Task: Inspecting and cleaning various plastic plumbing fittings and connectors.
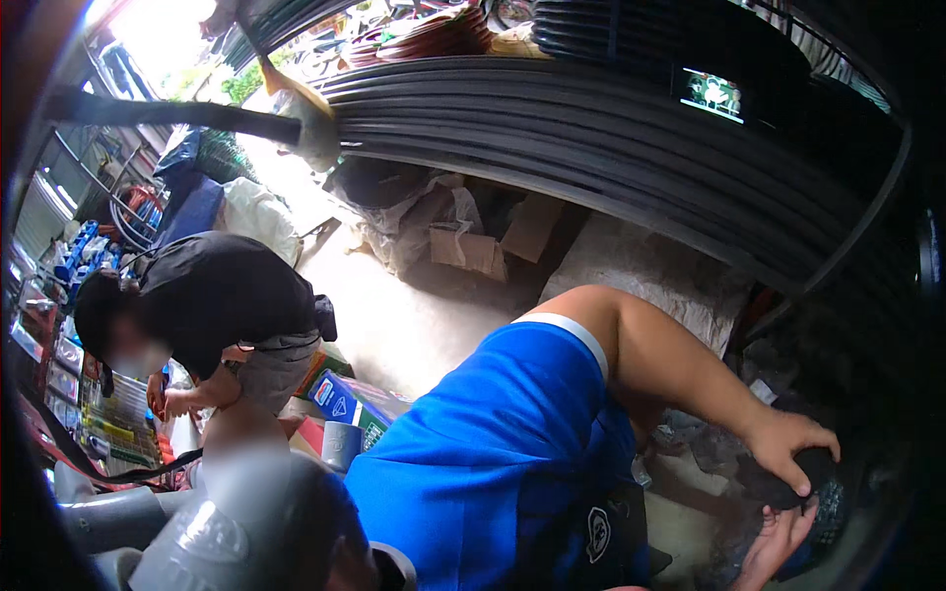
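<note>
My left arm reaches out of a blue sleeve toward the right. My left hand (788,445) grips a dark rounded object (816,465) from above, with thumb and fingers spread around it. Below it, my right hand (774,547) comes up from the lower edge, its fingers bent against the underside of the same object. Shadow and the dim right side hide what kind of thing it is. A dark piece with a speckled, textured surface (830,512) lies right beside the fingers.
Large grey pipe fittings (212,537) stand close at lower left. A bent-over person (222,295) in black works at the left near racks of packaged goods. Long dark pipes (552,128) span the back, above an open cardboard box (468,251). A lit screen (711,94) is at upper right.
</note>
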{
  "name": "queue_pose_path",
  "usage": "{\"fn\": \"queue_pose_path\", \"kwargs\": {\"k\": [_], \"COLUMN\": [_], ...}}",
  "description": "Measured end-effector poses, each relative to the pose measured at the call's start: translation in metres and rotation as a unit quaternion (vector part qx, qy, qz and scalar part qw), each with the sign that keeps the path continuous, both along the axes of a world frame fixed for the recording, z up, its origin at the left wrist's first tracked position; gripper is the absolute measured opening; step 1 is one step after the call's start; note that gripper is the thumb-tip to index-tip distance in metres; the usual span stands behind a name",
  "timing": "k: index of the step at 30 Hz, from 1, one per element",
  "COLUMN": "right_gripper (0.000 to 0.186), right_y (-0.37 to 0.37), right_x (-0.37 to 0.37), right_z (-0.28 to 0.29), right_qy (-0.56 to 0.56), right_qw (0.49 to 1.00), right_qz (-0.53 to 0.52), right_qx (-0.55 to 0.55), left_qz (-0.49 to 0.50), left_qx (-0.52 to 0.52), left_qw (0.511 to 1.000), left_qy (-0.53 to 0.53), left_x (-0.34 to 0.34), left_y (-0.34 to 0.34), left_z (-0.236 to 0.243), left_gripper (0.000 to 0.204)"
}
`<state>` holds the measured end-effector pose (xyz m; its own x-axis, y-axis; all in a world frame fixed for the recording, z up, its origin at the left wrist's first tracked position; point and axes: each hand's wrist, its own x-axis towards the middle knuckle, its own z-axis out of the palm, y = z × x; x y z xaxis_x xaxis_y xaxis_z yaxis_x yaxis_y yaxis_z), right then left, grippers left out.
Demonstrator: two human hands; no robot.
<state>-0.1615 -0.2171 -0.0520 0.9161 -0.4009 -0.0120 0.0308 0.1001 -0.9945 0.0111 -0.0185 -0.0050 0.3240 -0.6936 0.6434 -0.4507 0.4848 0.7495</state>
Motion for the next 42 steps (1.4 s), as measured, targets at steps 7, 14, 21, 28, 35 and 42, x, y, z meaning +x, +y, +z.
{"fn": "queue_pose_path", "kwargs": {"k": [7, 14, 21, 28, 35, 42], "right_gripper": [0.042, 0.034, 0.042, 0.028, 0.028, 0.029], "right_y": [0.032, 0.035, -0.004, 0.003, 0.012, 0.003], "right_x": [-0.004, -0.002, 0.001, -0.005, -0.002, -0.004], "right_z": [0.03, 0.048, 0.018, 0.017, 0.033, 0.04], "right_qy": [-0.088, -0.119, -0.157, -0.056, -0.07, -0.153], "right_qw": [0.971, 0.938, 0.799, 0.973, 0.99, 0.934], "right_qz": [-0.012, -0.032, -0.007, 0.015, 0.06, -0.002], "right_qx": [-0.222, -0.325, -0.58, -0.224, -0.109, -0.323], "left_qz": [0.041, -0.023, 0.014, 0.027, 0.026, 0.007], "left_qx": [0.133, 0.216, 0.263, 0.011, 0.113, 0.245], "left_qw": [0.989, 0.942, 0.892, 0.997, 0.99, 0.908], "left_qy": [0.054, 0.257, 0.369, -0.069, 0.083, 0.34], "left_x": [-0.006, -0.001, -0.006, -0.005, -0.008, 0.003], "left_y": [-0.013, -0.022, -0.019, -0.003, -0.01, -0.017], "left_z": [-0.013, -0.009, -0.011, -0.008, 0.0, 0.003], "left_gripper": [0.058, 0.061, 0.058, 0.059, 0.054, 0.067]}}
